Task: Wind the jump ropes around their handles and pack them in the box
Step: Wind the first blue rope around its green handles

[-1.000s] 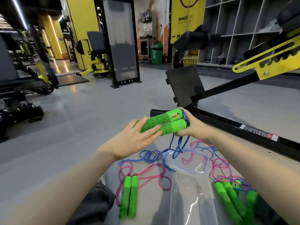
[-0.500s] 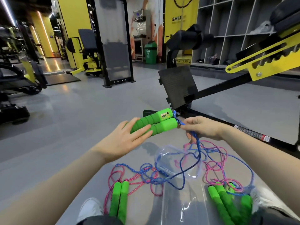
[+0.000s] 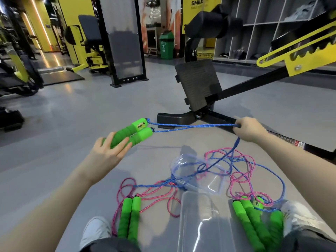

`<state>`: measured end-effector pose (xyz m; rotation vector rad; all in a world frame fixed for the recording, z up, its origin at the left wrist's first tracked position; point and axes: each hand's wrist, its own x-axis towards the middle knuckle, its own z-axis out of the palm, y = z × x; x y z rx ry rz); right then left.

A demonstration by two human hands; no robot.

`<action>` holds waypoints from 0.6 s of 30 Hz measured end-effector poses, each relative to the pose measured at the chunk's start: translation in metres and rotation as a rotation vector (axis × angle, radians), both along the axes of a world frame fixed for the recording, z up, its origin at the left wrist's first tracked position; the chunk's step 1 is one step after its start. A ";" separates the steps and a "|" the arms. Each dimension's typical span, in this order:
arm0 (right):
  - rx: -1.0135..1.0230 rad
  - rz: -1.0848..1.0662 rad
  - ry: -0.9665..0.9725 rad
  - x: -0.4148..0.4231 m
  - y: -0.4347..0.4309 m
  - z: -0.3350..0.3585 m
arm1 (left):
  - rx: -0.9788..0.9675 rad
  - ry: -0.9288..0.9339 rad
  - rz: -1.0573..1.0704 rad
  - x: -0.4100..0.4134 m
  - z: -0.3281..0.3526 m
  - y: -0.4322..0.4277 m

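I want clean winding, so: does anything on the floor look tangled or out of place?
Yes. The blue rope trailing from the right hand lies tangled with a pink rope over the crumpled clear bag, just beyond the clear box. It may snag while winding.

**Grey floor, ropes lying round a clear box**

The grey floor [image 3: 72, 124] carries a clear box [image 3: 198, 215]. Left of the box lie paired handles [image 3: 129, 215] with a looped pink rope [image 3: 119, 190]. Right of it are heaped handles [image 3: 249, 220] under tangled ropes [image 3: 234, 179]. Beyond it are a clear bag [image 3: 209, 180] and a black machine base [image 3: 174, 118].
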<state>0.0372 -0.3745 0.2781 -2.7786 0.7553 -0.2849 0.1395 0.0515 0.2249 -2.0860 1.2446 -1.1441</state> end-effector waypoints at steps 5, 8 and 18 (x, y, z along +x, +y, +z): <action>0.269 -0.173 -0.159 0.002 -0.003 -0.002 | -0.112 0.031 0.087 0.005 -0.001 0.017; 0.304 -0.237 -0.329 0.001 -0.012 0.014 | -0.177 0.060 0.158 0.011 -0.005 0.030; 0.189 0.086 -0.844 0.024 0.012 0.096 | -0.341 0.015 0.000 0.006 0.004 -0.015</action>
